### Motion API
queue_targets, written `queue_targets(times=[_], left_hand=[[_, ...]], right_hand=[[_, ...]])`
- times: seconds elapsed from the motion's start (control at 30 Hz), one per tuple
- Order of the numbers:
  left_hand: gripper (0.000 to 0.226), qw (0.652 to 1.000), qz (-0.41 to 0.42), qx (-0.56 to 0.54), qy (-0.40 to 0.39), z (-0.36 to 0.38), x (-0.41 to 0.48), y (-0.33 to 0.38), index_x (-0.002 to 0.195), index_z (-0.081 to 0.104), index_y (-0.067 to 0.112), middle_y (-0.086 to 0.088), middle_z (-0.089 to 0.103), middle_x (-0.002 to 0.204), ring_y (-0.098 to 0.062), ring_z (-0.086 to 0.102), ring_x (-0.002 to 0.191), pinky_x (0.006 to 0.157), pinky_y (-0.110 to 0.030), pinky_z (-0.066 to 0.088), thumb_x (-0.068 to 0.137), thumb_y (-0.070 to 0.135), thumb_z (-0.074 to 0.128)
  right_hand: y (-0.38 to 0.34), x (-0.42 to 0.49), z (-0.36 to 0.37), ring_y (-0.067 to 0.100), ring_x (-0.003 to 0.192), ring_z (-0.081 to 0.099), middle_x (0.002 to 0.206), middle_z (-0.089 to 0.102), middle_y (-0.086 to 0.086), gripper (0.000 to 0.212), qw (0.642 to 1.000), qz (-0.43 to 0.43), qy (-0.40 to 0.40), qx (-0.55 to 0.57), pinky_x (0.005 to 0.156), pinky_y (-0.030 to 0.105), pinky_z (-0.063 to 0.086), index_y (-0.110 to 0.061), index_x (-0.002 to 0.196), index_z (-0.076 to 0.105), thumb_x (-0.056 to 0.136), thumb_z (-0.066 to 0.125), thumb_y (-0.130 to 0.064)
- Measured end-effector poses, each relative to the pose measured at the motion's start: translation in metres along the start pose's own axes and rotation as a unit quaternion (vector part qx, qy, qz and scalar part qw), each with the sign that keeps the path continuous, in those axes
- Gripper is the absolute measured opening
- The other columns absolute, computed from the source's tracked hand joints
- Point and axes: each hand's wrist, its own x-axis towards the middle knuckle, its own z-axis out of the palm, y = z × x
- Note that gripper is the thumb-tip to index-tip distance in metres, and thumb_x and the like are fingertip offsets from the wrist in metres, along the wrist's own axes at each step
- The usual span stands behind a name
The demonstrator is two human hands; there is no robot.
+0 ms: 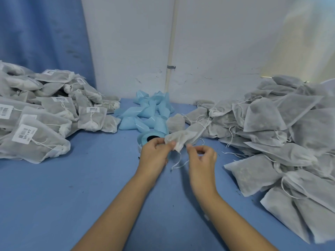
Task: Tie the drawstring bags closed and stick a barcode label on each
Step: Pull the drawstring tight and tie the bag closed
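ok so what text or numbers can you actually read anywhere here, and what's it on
Nothing is readable.
Nearest label, on the front bag of the left pile: barcode and a line of characters, too blurred to read.
Middle label, on a bag further back: the same, too small.
Edge label: barcode and characters, blurred.
Right pile, held bag, blue roll: no print visible.

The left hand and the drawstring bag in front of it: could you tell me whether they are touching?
Touching. The head view shows the left hand pinching the gathered mouth of the drawstring bag.
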Motion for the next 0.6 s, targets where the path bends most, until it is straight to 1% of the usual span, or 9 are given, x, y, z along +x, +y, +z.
queue_targets(times=[0.1,0.17,0.2,0.27,0.3,0.37,0.43,0.5,0.6], left_hand=[[0.008,0.997,0.034,0.042,-0.046,0.0,-0.003,0.001,0.094,0.068,0.012,0.004,0.057,0.06,-0.005,0.04,0.038,0.04,-0.017,0.033,0.088,0.013,0.063],[0.019,0.994,0.063,0.082,-0.032,-0.001,-0.005,0.001,0.101,0.07,0.016,0.005,0.068,0.081,-0.004,0.051,0.051,0.048,-0.016,0.039,0.089,0.01,0.056],[0.025,0.99,0.08,0.12,0.005,-0.004,-0.005,0.001,0.105,0.069,0.018,0.006,0.069,0.095,-0.005,0.057,0.066,0.058,-0.017,0.044,0.089,0.011,0.052],[0.032,0.945,0.128,0.289,0.088,-0.013,-0.005,0.002,0.114,0.063,0.025,0.012,0.063,0.117,-0.013,0.06,0.097,0.077,-0.024,0.043,0.088,0.015,0.047],[0.035,0.904,0.149,0.389,0.097,-0.018,-0.005,0.002,0.118,0.059,0.028,0.014,0.059,0.123,-0.016,0.059,0.102,0.077,-0.027,0.041,0.087,0.017,0.046],[0.043,0.838,0.154,0.52,0.058,-0.026,-0.001,-0.002,0.128,0.048,0.031,0.017,0.048,0.134,-0.021,0.059,0.101,0.071,-0.028,0.037,0.087,0.019,0.044],[0.046,0.806,0.141,0.575,0.013,-0.032,0.004,-0.006,0.134,0.04,0.031,0.016,0.039,0.141,-0.023,0.059,0.101,0.069,-0.029,0.039,0.089,0.019,0.043],[0.045,0.788,0.155,0.595,0.0,-0.036,0.007,-0.009,0.136,0.037,0.03,0.013,0.037,0.14,-0.023,0.058,0.103,0.071,-0.033,0.045,0.093,0.019,0.043],[0.035,0.791,0.178,0.585,0.004,-0.039,0.009,-0.012,0.134,0.039,0.025,0.009,0.039,0.135,-0.023,0.056,0.101,0.069,-0.034,0.046,0.099,0.025,0.04]], right_hand=[[0.007,0.01,0.003,0.009,0.063,0.046,0.063,0.052,-0.011,0.039,0.996,0.046,-0.068,-0.035,0.059,0.02,0.033,-0.016,0.061,0.054,0.089,0.057,-0.043],[0.007,0.013,0.006,0.013,0.065,0.044,0.066,0.052,-0.002,0.032,0.996,0.069,-0.062,0.004,0.062,0.028,0.035,-0.01,0.067,0.057,0.09,0.059,-0.031],[0.007,0.014,0.006,0.013,0.065,0.043,0.067,0.051,0.0,0.027,0.995,0.078,-0.052,0.023,0.062,0.029,0.034,-0.011,0.069,0.057,0.09,0.059,-0.027],[0.009,0.017,0.005,0.013,0.064,0.04,0.068,0.048,0.0,0.023,0.994,0.094,-0.036,0.03,0.06,0.028,0.032,-0.014,0.071,0.054,0.09,0.057,-0.026],[0.01,0.018,0.005,0.013,0.064,0.04,0.068,0.047,0.0,0.022,0.994,0.099,-0.032,0.021,0.059,0.028,0.031,-0.014,0.072,0.053,0.091,0.057,-0.026],[0.012,0.018,0.005,0.014,0.066,0.039,0.069,0.046,0.001,0.021,0.994,0.104,-0.031,0.016,0.06,0.03,0.03,-0.014,0.073,0.052,0.09,0.056,-0.025],[0.013,0.018,0.005,0.015,0.067,0.037,0.069,0.044,0.002,0.023,0.994,0.106,-0.035,0.019,0.061,0.032,0.029,-0.014,0.07,0.048,0.09,0.055,-0.023],[0.015,0.018,0.007,0.015,0.066,0.038,0.068,0.044,0.002,0.024,0.994,0.099,-0.041,0.007,0.061,0.032,0.029,-0.015,0.069,0.046,0.09,0.053,-0.023],[0.016,0.017,0.009,0.016,0.068,0.04,0.073,0.046,0.002,0.024,0.996,0.074,-0.055,-0.014,0.062,0.031,0.03,-0.012,0.069,0.047,0.09,0.053,-0.021]])
